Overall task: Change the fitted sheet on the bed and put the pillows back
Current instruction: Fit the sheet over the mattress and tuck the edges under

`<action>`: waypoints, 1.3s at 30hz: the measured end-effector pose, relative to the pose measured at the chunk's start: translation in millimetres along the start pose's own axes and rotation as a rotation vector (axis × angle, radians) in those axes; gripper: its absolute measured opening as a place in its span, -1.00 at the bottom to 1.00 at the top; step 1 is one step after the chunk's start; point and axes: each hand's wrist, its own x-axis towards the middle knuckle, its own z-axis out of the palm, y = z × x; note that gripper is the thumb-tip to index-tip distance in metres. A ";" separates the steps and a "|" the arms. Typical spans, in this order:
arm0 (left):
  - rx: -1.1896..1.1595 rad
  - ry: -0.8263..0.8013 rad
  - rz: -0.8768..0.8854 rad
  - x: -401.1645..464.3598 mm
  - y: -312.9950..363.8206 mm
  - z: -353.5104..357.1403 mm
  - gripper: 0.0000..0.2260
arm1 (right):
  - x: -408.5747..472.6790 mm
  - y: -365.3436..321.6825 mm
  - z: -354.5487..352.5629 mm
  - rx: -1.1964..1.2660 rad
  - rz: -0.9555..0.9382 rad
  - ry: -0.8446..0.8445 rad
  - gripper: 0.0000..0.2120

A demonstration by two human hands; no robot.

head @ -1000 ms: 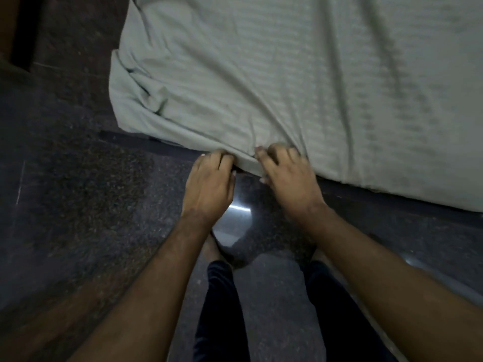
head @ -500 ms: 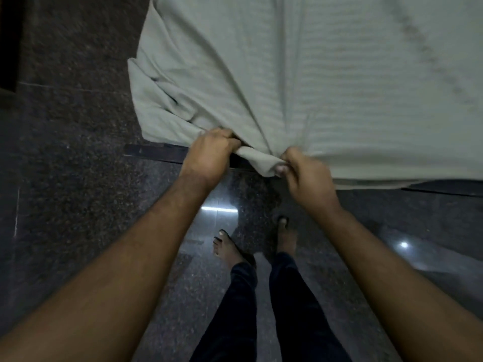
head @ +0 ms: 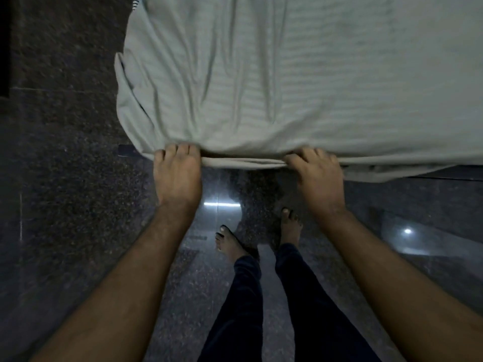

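Observation:
A pale grey-green fitted sheet (head: 300,82) with faint stripes covers the bed and fills the upper part of the view. Its near edge hangs over the side of the mattress, bunched into folds at the left corner. My left hand (head: 177,176) grips that edge near the corner, fingers curled over the fabric. My right hand (head: 318,178) grips the same edge further right. The strip of sheet between my hands is pulled into a taut fold. No pillows are in view.
A dark bed frame rail (head: 423,176) shows under the sheet's edge at the right and a bit at the left. The speckled dark stone floor (head: 65,205) reflects ceiling lights. My bare feet (head: 230,241) and dark trouser legs stand close to the bed.
My hands have moved apart along the sheet's edge, from close together to wide-spaced. The sheet's edge is now drawn straighter between them, and my view has shifted closer over the bed.

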 end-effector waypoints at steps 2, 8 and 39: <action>-0.084 0.132 0.096 -0.9 4.1 2.4 -0.70 | 5.1 13.9 1.9 0.063 0.007 0.043 -0.75; -0.145 0.049 0.715 -14.0 58.5 18.4 -0.38 | 16.9 3.4 -3.0 0.364 0.154 0.129 -0.89; -0.700 -0.112 0.734 4.7 196.9 -29.4 -0.56 | -23.6 59.8 -49.4 0.246 0.412 -0.378 -0.72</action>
